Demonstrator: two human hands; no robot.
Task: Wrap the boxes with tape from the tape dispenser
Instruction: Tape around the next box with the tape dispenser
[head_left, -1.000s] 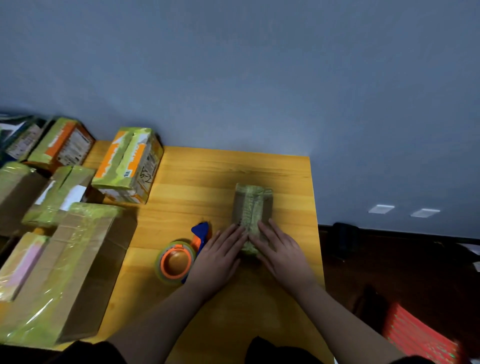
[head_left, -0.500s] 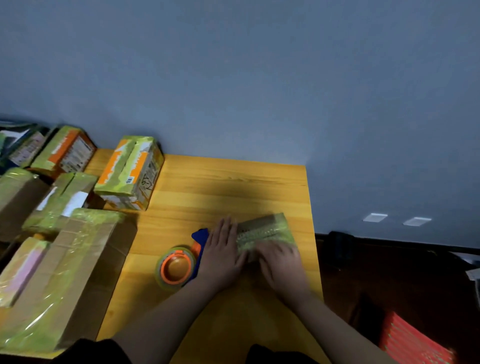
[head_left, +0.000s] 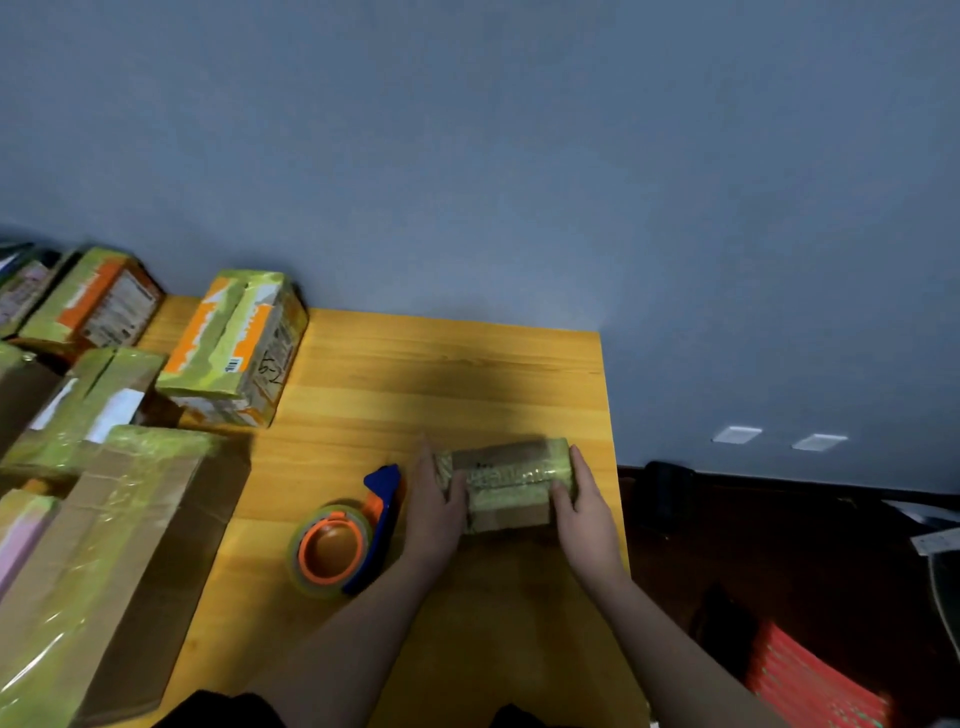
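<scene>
A small brown box (head_left: 506, 480) banded with greenish tape lies crosswise on the wooden table (head_left: 395, 384), its long side running left to right. My left hand (head_left: 435, 506) holds its left end and my right hand (head_left: 584, 501) holds its right end, thumbs over the top face. Just left of my left hand lies the tape dispenser (head_left: 343, 540), blue-handled with an orange hub and a clear tape roll, untouched.
Several taped boxes crowd the table's left side: an orange and green carton (head_left: 234, 345) at the back, a long brown box (head_left: 104, 566) at the front left. The table's right edge runs just beyond my right hand; dark floor and a red object (head_left: 815, 680) lie below.
The small box has been turned from lengthwise to crosswise. My hands have shifted from its near end to its two short ends. The dispenser stayed put.
</scene>
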